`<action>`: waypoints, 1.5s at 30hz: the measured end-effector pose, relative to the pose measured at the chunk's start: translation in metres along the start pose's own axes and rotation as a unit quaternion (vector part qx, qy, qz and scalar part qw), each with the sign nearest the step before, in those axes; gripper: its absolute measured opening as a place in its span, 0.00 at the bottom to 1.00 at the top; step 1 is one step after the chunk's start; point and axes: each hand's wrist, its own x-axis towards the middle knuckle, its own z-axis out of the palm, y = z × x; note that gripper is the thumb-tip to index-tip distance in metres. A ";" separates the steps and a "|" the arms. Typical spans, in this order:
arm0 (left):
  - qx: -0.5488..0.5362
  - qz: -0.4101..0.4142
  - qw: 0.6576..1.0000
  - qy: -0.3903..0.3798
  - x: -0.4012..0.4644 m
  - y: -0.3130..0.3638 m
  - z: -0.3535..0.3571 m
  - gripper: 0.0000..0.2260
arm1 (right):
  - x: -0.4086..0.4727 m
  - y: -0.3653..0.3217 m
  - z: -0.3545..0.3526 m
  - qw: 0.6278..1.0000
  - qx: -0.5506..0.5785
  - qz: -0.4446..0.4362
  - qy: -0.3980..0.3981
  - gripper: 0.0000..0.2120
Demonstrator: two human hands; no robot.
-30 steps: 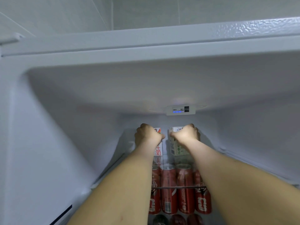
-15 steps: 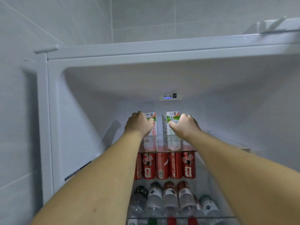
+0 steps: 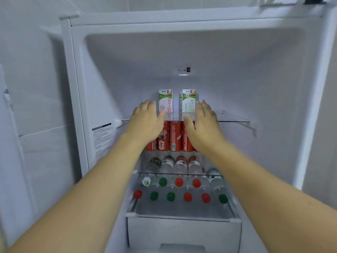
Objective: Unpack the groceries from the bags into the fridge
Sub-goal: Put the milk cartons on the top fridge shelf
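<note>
White interior: fridge (image 3: 102, 92), door open, lit from a small panel (image 3: 184, 69) at the back of the ceiling.
Glass top shelf (image 3: 235, 121): two milk cartons upright at the back, side by side with a narrow gap between them.
Left carton (image 3: 165, 100): white and green with red lettering, front face towards me.
Right carton (image 3: 188, 100): white and green, turned so a printed side panel shows.
My left hand (image 3: 145, 121): fingers straight and released, holding nothing, palm forward just left of the left carton; whether the thumb edge touches the carton I cannot tell.
My right hand (image 3: 202, 123): fingers straight and released, holding nothing, just right of the right carton; contact with it I cannot tell.
Second shelf: red cans (image 3: 175, 137) standing in a row, partly hidden behind both my hands.
Third shelf: clear bottles (image 3: 180, 165) lying down, caps (image 3: 179, 182) red, green and one white pointing out towards me.
Lowest level: a further row of lying bottles, red and green caps (image 3: 187, 196), above a frosted drawer (image 3: 182, 232).
Left inner wall: printed label (image 3: 102, 139), text too small to read.
</note>
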 end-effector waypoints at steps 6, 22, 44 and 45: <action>-0.040 -0.042 0.998 -0.017 -0.068 -0.009 -0.003 0.18 | -0.061 0.000 0.006 0.998 0.019 0.023 -0.061 0.30; 0.002 -0.067 0.980 -0.185 -0.198 -0.059 0.053 0.23 | -0.141 0.000 0.067 0.933 -0.053 0.046 -0.353 0.30; 0.025 -0.148 0.975 -0.166 -0.241 -0.043 0.003 0.23 | -0.136 -0.029 0.093 0.901 -0.014 -0.044 -0.431 0.30; 0.031 -0.159 0.974 -0.159 -0.246 -0.043 -0.002 0.24 | -0.137 -0.033 0.094 0.899 -0.008 -0.055 -0.435 0.30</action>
